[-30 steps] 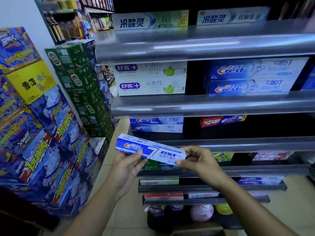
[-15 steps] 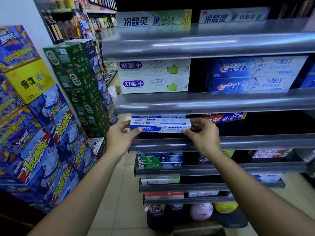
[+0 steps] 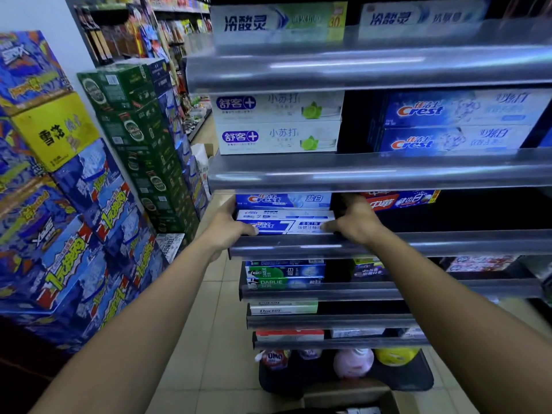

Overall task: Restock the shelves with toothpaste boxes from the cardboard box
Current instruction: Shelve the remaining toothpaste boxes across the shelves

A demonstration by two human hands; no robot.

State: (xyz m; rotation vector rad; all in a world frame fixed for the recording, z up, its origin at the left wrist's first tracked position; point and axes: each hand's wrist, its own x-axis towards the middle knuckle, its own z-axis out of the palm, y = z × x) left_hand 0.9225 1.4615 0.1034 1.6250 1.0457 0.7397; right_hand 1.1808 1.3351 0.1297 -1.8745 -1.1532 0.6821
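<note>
Shop aisle (image 3: 215, 324), grey shelf (image 3: 418, 244), left hand (image 3: 222, 231) and right hand (image 3: 357, 224), fingers (image 3: 330, 227) curled round ends of blue toothpaste box (image 3: 286, 225)

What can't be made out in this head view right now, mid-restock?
1. Head view: most fingers of the left hand and right hand are hidden behind the ends of the Crest box.
2. Head view: the shelf rail covers that box's bottom edge, so whether it is seated is unclear.
3. Head view: the cardboard box is cut off by the bottom edge, so its contents are unknown.
4. Head view: the box's small print is blurred.
</note>
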